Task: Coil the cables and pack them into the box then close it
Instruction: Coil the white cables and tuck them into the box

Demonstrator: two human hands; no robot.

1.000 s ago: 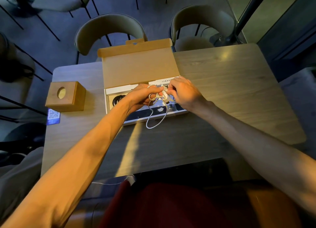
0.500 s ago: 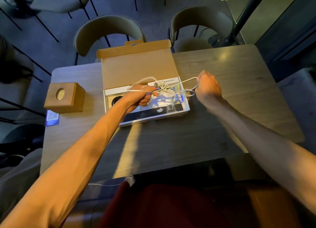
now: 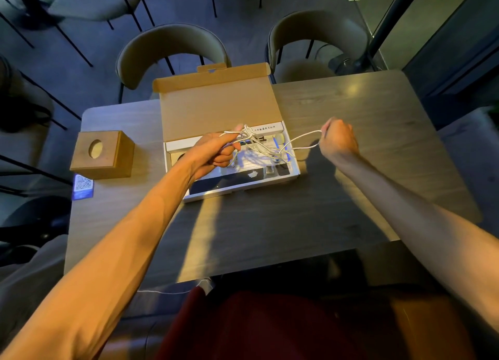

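- Thin silvery-white cable (image 3: pixel 250 136) hangs above the flat white cardboard box (image 3: pixel 243 190), its tangled bunch gripped in the left hand (image 3: pixel 216 151) and one loop pinched in the right hand (image 3: pixel 339 140) out at 3 o'clock; the hands are well apart
- Best done, I judge, by keeping the strand lightly taut and laying even loops into the left fist
- Box, with its brown lid (image 3: pixel 218 111) raised at 12 o'clock, holds a printed sheet (image 3: pixel 253 157) and small packets (image 3: pixel 270 170); the cable is not yet coiled inside

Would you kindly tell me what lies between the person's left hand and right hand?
In the head view, a thin white cable stretches in loops from the left hand to the right hand, above the open brown cardboard box.
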